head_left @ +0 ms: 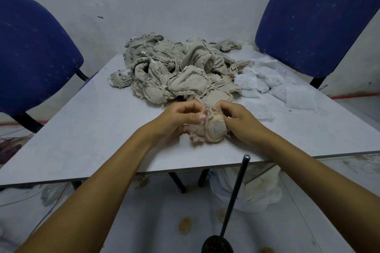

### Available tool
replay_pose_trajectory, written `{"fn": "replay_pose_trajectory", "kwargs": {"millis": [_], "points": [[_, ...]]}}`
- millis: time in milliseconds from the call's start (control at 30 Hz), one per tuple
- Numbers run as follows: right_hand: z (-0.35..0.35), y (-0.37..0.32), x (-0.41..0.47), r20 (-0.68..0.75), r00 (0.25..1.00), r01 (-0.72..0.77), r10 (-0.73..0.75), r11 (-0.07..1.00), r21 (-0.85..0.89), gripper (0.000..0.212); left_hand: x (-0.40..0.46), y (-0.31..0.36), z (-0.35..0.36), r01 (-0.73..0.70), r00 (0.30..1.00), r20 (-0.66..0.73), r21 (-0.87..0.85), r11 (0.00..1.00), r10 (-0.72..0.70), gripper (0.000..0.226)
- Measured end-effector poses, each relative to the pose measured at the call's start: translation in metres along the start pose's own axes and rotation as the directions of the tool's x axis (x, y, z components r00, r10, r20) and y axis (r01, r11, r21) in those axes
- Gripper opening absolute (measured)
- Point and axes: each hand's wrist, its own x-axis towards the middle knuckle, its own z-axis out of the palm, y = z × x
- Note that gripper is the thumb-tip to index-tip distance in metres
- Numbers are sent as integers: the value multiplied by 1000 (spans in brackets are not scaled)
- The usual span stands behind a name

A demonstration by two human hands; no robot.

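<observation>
A small beige plush piece (211,130) with a round grey patch lies on the grey table (102,133) near its front edge. My left hand (176,119) pinches its frayed left edge between thumb and fingers. My right hand (240,123) grips its right side with curled fingers. Behind my hands sits a heap of beige fabric toy skins (178,72) with frayed seams. One separate skin with a black eye (120,79) lies at the heap's left.
White stuffing fluff (273,84) spreads over the table's right part. Two blue chairs stand at the left (35,55) and right (314,20) against a white wall. A dark metal rod (236,195) on a round base rises below the table edge. A white bag (246,189) lies underneath.
</observation>
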Motion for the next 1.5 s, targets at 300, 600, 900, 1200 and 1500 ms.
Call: {"fn": "replay_pose_trajectory", "kwargs": {"millis": [300,600,900,1200,1500], "points": [[-6,-2,2,60,998,-9,2,993,116,8,11,0,26,-164,932,-339,-75,984,130,18],[-7,0,1,-43,999,34,-30,995,96,3,22,-1,45,-123,896,-441,-360,925,-53,22],[9,-2,11,-429,896,-145,117,989,-33,29,24,-5,40,-74,966,-257,-322,944,-12,18],[13,-4,7,-383,921,-5,-67,983,-184,17,24,-12,50,-133,735,-465,614,778,493,26],[11,-4,7,-418,905,24,-75,992,-126,33,31,2,33,31,951,-284,-297,954,-120,16]]}}
